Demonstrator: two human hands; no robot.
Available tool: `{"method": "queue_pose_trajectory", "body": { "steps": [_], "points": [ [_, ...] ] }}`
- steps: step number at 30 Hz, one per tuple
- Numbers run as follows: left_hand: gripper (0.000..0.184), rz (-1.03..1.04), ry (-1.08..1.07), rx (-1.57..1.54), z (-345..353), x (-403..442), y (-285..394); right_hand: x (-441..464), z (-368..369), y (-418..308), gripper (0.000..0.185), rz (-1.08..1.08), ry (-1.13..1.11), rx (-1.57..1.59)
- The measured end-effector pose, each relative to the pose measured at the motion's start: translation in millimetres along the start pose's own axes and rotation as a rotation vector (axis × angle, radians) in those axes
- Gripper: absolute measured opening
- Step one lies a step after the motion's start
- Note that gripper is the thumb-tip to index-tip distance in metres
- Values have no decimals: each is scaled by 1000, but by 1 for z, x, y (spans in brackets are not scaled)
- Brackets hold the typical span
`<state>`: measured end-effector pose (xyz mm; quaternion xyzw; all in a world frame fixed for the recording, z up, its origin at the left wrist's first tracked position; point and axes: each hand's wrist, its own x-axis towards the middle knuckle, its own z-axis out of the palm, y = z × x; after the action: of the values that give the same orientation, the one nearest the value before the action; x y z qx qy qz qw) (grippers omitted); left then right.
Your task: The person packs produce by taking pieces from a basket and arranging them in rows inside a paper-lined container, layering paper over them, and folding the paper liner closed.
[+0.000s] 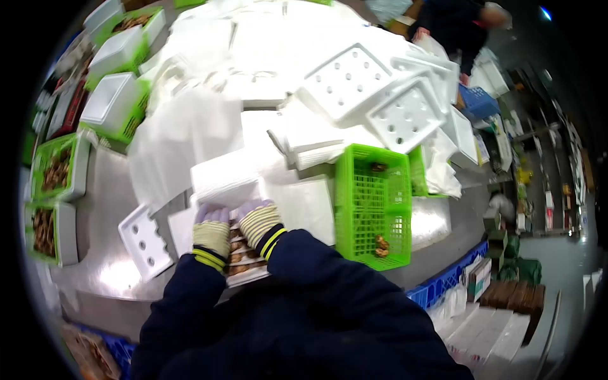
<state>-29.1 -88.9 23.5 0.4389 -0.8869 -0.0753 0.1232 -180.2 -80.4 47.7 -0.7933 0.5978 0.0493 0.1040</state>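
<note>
Both hands wear striped gloves with lilac fingers and reach into a white foam box (223, 166) in front of me. My left hand (211, 233) lies at the box's left part, its fingertips at a pale sheet or edge. My right hand (258, 223) is beside it on the right, fingers bent over the same pale part. What the fingertips hold, if anything, is too small to make out. Brown rounded items (237, 258) lie in rows between and below my hands. To the right stands a green plastic basket (342, 209) with a few brown items inside.
White foam lids with holes (405, 115) are piled at the upper right; a broken-edged one (144, 243) lies at left. Green baskets (57, 171) with foam boxes line the left side. White sheets (183, 133) cover the table's far part. A person (453, 25) stands at the upper right.
</note>
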Motion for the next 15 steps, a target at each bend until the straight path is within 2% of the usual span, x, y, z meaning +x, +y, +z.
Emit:
{"method": "queue_pose_trajectory", "body": {
  "steps": [1, 2, 3, 5, 6, 8, 10, 11, 12, 13, 14, 15],
  "points": [
    [34, 42, 85, -4, 12, 1, -10, -10, -6, 14, 18, -32, 215, 117],
    [36, 11, 90, -19, -7, 1, 2, -26, -10, 19, 18, -116, 414, 240],
    [34, -1, 165, -57, -4, -5, -1, -37, -48, 38, 20, 142, 331, 547],
    [32, -45, 260, -148, -7, -6, 1, -50, -20, 99, 22, 196, 623, 237],
    [32, -77, 266, -190, -6, -8, -1, -62, -12, 142, 20, 189, 948, 163],
    [32, -70, 328, -229, -6, -3, 0, -89, 5, 215, 37, 560, 712, 156],
    [33, -109, 348, -239, 3, -2, -3, -92, 3, 264, 49, 831, 297, 51],
    [33, -142, 365, -252, 4, -6, -8, -93, 6, 274, 48, 897, 274, -40],
    [34, -73, 454, -312, -12, 1, 1, -85, 20, 314, 43, 935, 37, -35],
    [35, -127, 514, -274, -6, -2, 1, -88, 62, 354, 40, 840, 142, -141],
    [35, -135, 560, -242, -5, 0, -1, -90, 47, 342, 39, 816, 157, -243],
    [34, -164, 576, -239, -8, -2, 1, -79, 44, 355, 32, 987, 62, -100]
  ]
}}
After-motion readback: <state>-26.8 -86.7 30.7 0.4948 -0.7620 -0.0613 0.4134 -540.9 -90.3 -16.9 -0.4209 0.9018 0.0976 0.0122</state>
